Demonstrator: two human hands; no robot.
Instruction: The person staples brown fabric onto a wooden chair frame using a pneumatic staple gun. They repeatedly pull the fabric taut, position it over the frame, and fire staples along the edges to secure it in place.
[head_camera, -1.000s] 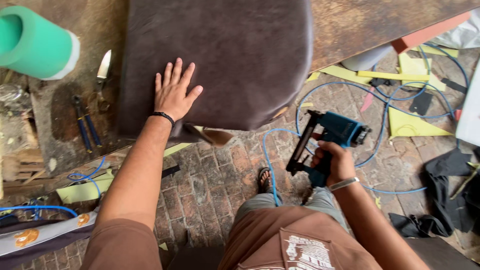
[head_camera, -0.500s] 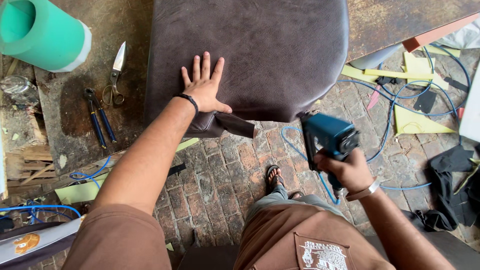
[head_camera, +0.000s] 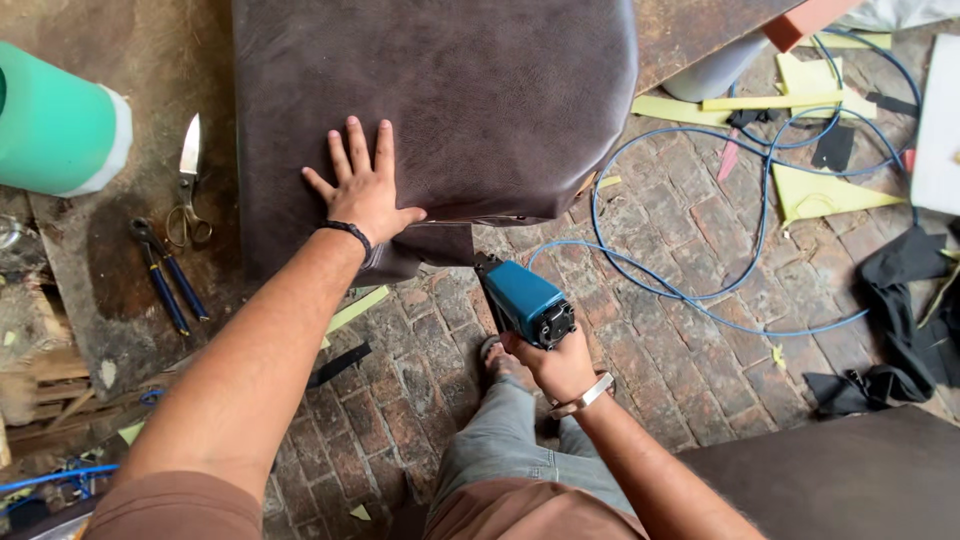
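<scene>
A dark brown leather-covered cushion (head_camera: 470, 90) lies on a worn workbench (head_camera: 120, 250), its near edge hanging over the bench edge. My left hand (head_camera: 362, 190) presses flat on the cushion's near edge, fingers spread, a black band on the wrist. My right hand (head_camera: 558, 368) grips a blue pneumatic staple gun (head_camera: 522, 298), whose nose points up at the cushion's hanging flap just under the edge. A blue air hose (head_camera: 700, 210) loops across the brick floor to the right.
Scissors (head_camera: 187, 180) and blue-handled pliers (head_camera: 165, 275) lie on the bench to the left, by a green roll (head_camera: 55, 130). Yellow foam scraps (head_camera: 820, 190) and black fabric (head_camera: 900, 300) litter the brick floor. My foot (head_camera: 495, 355) stands below the gun.
My right hand has brought the staple gun left and up toward the cushion's near edge. The view has shifted, and my left hand stays flat on the leather.
</scene>
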